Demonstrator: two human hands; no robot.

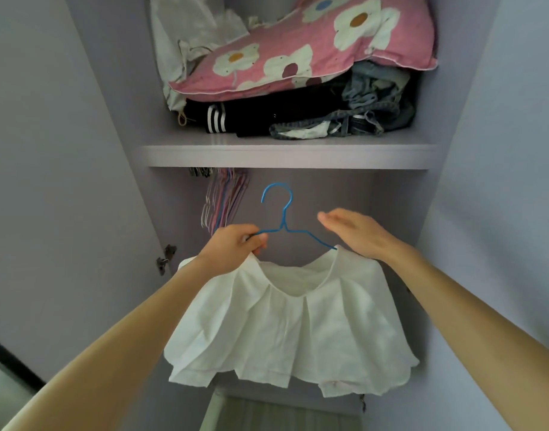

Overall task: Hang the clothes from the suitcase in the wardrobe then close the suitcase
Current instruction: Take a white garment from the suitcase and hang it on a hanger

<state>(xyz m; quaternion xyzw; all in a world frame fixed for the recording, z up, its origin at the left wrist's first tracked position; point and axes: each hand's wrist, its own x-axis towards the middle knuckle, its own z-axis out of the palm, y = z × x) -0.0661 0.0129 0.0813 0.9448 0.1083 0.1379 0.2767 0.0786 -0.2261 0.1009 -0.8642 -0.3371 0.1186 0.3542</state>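
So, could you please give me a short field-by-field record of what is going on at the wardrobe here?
left hand: grips the blue hanger by its left shoulder
right hand: open, fingers straight, at the hanger's right end
garment: white top, draped on the hanger
hook: free, below the shelf, not yet hung
shelf: floral pillow, dark folded clothes, denim
spare hangers: bunched under the shelf, left

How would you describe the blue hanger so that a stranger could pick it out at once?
Look under the wardrobe's pale shelf, in the hanging space. To the right of the bunch of bare hangers at the left, the left hand holds the blue hanger. It alone stands apart and carries a white garment.
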